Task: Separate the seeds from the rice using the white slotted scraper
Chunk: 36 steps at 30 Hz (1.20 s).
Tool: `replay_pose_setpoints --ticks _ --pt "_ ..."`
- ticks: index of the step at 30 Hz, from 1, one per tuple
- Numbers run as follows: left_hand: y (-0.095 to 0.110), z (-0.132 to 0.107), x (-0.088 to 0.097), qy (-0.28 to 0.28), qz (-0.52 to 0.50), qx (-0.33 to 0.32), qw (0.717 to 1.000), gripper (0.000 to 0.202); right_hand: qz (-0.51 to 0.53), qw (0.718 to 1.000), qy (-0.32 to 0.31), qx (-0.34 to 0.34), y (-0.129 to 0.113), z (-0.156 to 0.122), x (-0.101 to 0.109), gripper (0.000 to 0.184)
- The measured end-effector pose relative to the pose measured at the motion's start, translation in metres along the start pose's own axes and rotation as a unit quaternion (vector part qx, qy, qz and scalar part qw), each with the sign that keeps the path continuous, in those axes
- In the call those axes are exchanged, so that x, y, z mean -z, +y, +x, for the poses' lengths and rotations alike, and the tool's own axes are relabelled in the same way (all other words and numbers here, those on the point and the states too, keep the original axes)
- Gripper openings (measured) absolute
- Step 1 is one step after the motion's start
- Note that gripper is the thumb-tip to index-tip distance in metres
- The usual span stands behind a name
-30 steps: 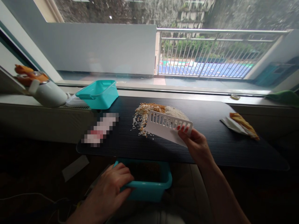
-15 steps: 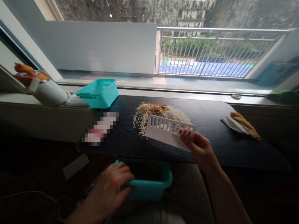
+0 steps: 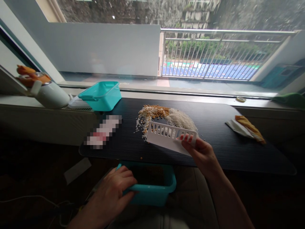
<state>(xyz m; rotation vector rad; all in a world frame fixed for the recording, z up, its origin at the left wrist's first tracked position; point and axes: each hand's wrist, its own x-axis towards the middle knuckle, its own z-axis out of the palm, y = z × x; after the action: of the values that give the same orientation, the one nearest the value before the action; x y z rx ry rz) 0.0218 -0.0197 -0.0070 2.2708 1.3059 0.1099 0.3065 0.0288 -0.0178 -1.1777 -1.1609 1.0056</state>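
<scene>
My right hand (image 3: 202, 154) grips a white slotted plastic card (image 3: 169, 137) by its right end, holding it tilted over the near side of a pile of mixed grains (image 3: 164, 116) on the black table (image 3: 238, 146). The pile has brownish-yellow grains at the back left and white rice on the right. My left hand (image 3: 113, 190) is closed on the left rim of a teal bin (image 3: 152, 187) held below the table's front edge, with dark grains inside. One loose grain (image 3: 141, 157) lies near the table edge.
A second teal bin (image 3: 101, 95) stands at the table's back left, beside a white pot (image 3: 51, 95) on the sill. A blurred pink-white packet (image 3: 103, 132) lies left of the pile. A cloth with an orange object (image 3: 246, 127) lies at the right.
The card has moved slightly toward me and to the left, dragging a few grains to the table's front edge. My left hand and the bin have stayed put.
</scene>
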Motion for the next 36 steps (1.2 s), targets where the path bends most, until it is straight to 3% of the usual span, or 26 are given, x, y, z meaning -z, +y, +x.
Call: replay_pose_setpoints --ticks 7,13,19,23,27,31,36 --pt "-0.003 0.001 -0.001 -0.005 0.004 -0.003 1.000 0.012 0.010 1.000 -0.021 -0.002 0.001 -0.009 -0.002 0.020" --pt "-0.001 0.000 0.002 0.000 -0.002 0.013 1.000 0.015 -0.001 0.995 -0.096 -0.025 -0.003 -0.025 -0.001 0.020" --pt "-0.002 0.001 -0.001 0.007 0.011 -0.004 1.000 0.015 0.029 0.997 0.066 -0.006 0.007 -0.016 -0.003 0.027" --pt "-0.002 0.001 -0.004 0.019 0.012 -0.008 1.000 0.017 0.037 0.992 0.116 -0.015 0.015 -0.002 -0.013 0.031" --pt "-0.001 0.000 -0.004 0.016 0.006 -0.011 1.000 0.018 0.041 0.984 0.174 0.001 0.017 0.006 -0.007 0.032" --pt "-0.003 0.001 -0.004 0.020 0.006 -0.006 1.000 0.017 0.028 0.981 0.190 0.018 0.013 0.016 0.004 0.034" --pt "-0.001 0.005 -0.004 0.016 0.014 -0.001 1.000 0.016 0.028 0.988 0.145 0.038 0.010 0.042 0.003 0.033"
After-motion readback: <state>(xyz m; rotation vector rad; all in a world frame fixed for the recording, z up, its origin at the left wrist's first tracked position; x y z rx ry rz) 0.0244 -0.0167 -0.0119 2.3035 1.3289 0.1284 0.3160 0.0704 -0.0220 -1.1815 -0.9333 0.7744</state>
